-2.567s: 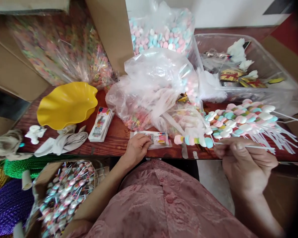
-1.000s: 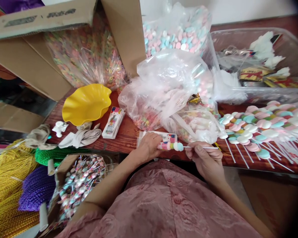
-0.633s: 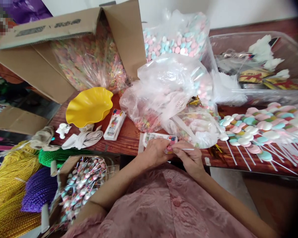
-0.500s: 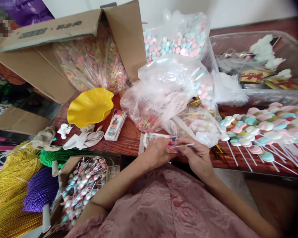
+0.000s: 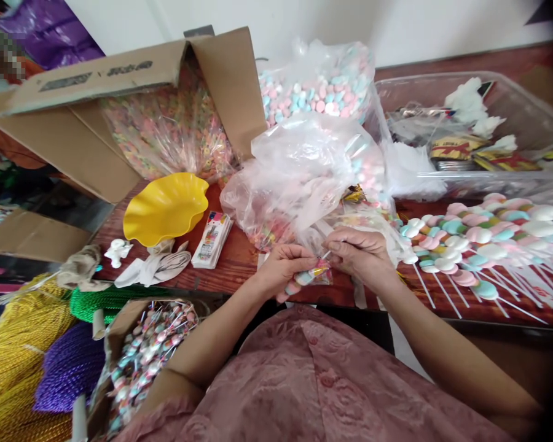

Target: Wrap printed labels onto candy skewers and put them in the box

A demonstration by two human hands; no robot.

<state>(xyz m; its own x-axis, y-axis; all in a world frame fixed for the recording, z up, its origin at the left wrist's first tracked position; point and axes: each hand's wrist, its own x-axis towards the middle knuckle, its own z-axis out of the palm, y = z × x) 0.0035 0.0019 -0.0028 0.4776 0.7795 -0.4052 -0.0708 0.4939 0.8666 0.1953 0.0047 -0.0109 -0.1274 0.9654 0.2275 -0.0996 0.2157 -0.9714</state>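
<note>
I've got the table (image 5: 233, 279) crossing mid-frame. Cardboard box (image 5: 237, 92), flaps open, upper left; clear bin (image 5: 511, 184) upper right, loaded with packets and white scraps. Pile of beaded sticks (image 5: 479, 233) at right, just below the bin. Yellow dish (image 5: 166, 209) left of center. Hands close together near center: my left hand (image 5: 283, 267) is clamped around the pastel discs of one beaded stick (image 5: 304, 279), my right hand (image 5: 359, 252) pinches its white end. Stick tilts, discs toward lower left.
</note>
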